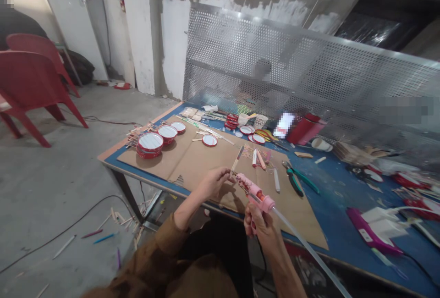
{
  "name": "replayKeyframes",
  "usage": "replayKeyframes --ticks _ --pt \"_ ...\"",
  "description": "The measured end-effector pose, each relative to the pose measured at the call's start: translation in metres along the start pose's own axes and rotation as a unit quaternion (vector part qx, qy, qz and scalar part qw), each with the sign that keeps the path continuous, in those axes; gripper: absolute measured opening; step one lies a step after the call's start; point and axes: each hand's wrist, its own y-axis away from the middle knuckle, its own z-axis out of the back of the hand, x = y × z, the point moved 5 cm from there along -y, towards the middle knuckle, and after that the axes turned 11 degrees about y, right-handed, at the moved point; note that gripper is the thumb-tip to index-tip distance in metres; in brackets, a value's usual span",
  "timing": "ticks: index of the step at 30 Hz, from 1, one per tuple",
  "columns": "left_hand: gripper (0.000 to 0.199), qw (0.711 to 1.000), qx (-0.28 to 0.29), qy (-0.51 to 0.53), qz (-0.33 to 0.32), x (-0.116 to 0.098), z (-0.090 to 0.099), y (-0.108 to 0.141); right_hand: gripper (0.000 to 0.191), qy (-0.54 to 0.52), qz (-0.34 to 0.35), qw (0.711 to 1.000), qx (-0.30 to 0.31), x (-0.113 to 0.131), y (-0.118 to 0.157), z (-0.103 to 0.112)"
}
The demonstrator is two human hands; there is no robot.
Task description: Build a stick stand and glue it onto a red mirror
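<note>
My right hand (261, 224) is wrapped round the handle of a pink glue gun (256, 192), with a long translucent glue stick (305, 245) running out of its back end. The gun's nozzle is close to the fingertips of my left hand (216, 182), which pinch a thin wooden stick (237, 159) that points up and away. Brown cardboard (192, 162) lies beneath both hands. Beyond them on it rests a round white disc with a red rim (209, 140). To the left stand red-and-white drum-like pieces (150, 144), some stacked.
Green-handled pliers (299, 179) and several markers (260, 158) lie right of the hands. A purple power strip (371, 231) with white plugs sits at the right. A perforated metal panel (240, 55) stands behind the table; red chairs (32, 82) are at far left.
</note>
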Motion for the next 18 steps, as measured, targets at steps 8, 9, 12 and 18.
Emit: replayKeyframes --ticks 8,9,12,18 --pt "0.024 1.0 -0.011 -0.007 -0.007 0.0 0.001 -0.001 0.058 0.017 0.006 1.0 0.012 -0.005 0.001 0.0" --pt "0.024 1.0 -0.012 -0.008 -0.009 0.001 0.002 -0.001 0.058 0.016 0.004 1.0 0.012 -0.007 0.001 0.0" --pt "0.022 1.0 -0.012 -0.015 -0.009 0.001 0.002 -0.003 0.057 0.02 0.0 1.0 0.014 -0.013 0.001 0.0" --pt "0.022 0.999 -0.019 -0.034 -0.001 -0.001 0.004 -0.002 0.058 0.04 -0.014 0.999 0.028 -0.018 0.004 -0.001"
